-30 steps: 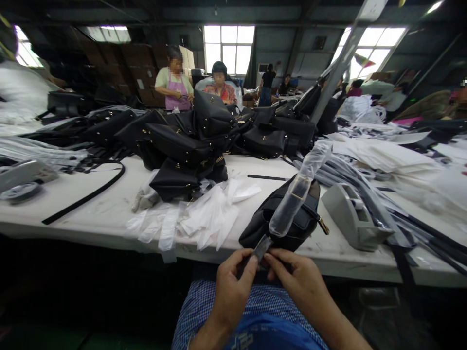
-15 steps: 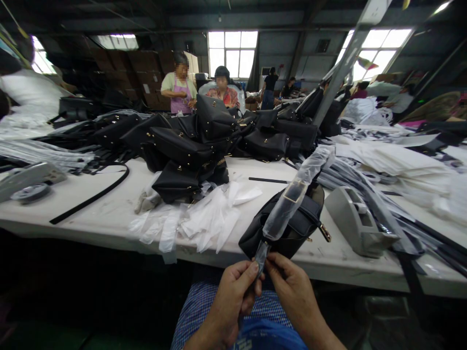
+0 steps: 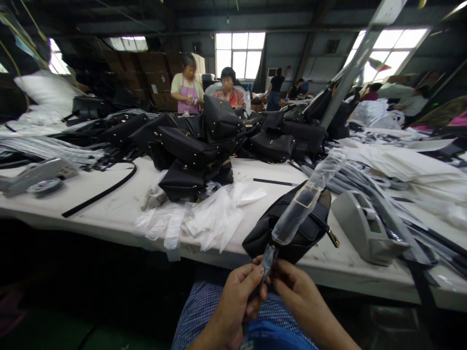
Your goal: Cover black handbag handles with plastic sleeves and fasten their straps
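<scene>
A black handbag (image 3: 262, 228) lies tilted at the table's front edge, a gold clasp (image 3: 333, 237) at its right side. Across it runs a black strap wrapped in clear plastic (image 3: 290, 224), with a rectangular gold buckle (image 3: 307, 195) under the film. My left hand (image 3: 239, 294) is closed around the strap's lower end, thumb on top. Close beside it, my right hand (image 3: 297, 287) has its fingers bent and pinched at the same strap, just below the bag. The right fingertips are partly hidden behind the strap.
Several black bags (image 3: 189, 146) are heaped mid-table behind crumpled white wrapping (image 3: 219, 214). Grey tape dispensers stand at right (image 3: 361, 228) and left (image 3: 44, 177). A loose black strap (image 3: 105, 197) lies at left. Wrapped straps (image 3: 386, 214) cover the right side. Co-workers (image 3: 188, 90) are beyond the heap.
The view has turned slightly left, so most things sit farther right in the picture. Both hands stay at the strap's lower end, with only small finger shifts.
</scene>
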Tool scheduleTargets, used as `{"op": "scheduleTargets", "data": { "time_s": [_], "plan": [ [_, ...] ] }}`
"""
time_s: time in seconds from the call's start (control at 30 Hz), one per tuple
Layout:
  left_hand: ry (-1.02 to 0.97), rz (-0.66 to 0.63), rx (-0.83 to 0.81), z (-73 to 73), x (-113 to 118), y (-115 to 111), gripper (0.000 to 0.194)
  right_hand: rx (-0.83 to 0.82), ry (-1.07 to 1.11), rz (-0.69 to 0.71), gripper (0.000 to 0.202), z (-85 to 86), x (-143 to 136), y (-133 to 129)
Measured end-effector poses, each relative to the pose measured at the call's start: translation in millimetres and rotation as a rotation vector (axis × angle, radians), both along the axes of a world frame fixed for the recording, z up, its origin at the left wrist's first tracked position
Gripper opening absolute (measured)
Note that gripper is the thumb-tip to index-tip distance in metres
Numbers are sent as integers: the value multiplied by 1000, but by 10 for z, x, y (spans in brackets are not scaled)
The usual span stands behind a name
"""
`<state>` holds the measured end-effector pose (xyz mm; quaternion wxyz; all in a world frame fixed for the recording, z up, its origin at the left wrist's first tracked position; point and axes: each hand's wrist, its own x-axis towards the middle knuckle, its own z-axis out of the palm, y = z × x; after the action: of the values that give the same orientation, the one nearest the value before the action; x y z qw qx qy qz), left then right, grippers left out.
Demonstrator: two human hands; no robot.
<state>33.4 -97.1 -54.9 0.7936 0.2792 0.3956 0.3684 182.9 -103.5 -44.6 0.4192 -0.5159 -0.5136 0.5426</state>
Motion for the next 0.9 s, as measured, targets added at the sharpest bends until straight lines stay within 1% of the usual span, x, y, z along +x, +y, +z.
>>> {"op": "scheduleTargets", "data": {
  "time_s": [0.1,0.13,0.17,0.2,0.3,0.33,0.4,0.43,0.5,0.53,0.57,0.6,0.63,0.67,0.7,0.73,0.77,0.8,0.83,0.9],
  "plan": [
    [-34,-14,-2,-15,4,-9,39,-182,392,48,53,49,-17,-65],
    [-51,-25,-10,-18,13,-15,39,-226,488,49,54,56,-39,-70],
    [-68,-34,-21,-23,24,-22,38,-266,559,40,51,57,-69,-67],
    [-81,-42,-31,-29,38,-31,37,-309,611,24,44,53,-106,-56],
    [-86,-63,-52,-61,77,-54,39,-418,681,-41,17,19,-215,-6],
    [-79,-65,-50,-76,84,-56,40,-428,680,-46,14,6,-233,5],
    [-66,-56,-37,-104,87,-45,43,-382,599,-8,18,-14,-205,6],
    [-56,-42,-23,-115,83,-33,44,-330,510,35,24,-17,-150,-2],
    [-29,4,24,-126,72,3,46,-217,265,122,33,0,46,-16],
    [-10,29,51,-127,69,22,47,-167,136,119,35,29,177,-8],
    [9,49,77,-126,69,39,48,-119,24,69,37,78,317,17],
    [28,60,102,-125,73,53,48,-68,-51,-39,39,150,456,66],
    [46,64,122,-125,82,61,48,-3,-85,-187,41,248,581,141],
    [64,64,143,-128,96,64,48,89,-78,-346,41,373,686,241],
    [81,56,164,-136,114,62,48,186,-25,-448,41,524,765,363],
    [99,47,186,-148,134,55,49,240,64,-450,43,696,820,502],
    [121,37,208,-163,154,45,50,252,160,-420,43,883,855,648],
    [148,23,234,-180,172,34,51,234,250,-399,41,1080,873,792],
    [177,3,261,-195,186,24,52,191,325,-350,41,1277,882,928],
    [243,-50,345,-204,197,18,54,180,364,-348,45,1647,887,1149]
  ]
}}
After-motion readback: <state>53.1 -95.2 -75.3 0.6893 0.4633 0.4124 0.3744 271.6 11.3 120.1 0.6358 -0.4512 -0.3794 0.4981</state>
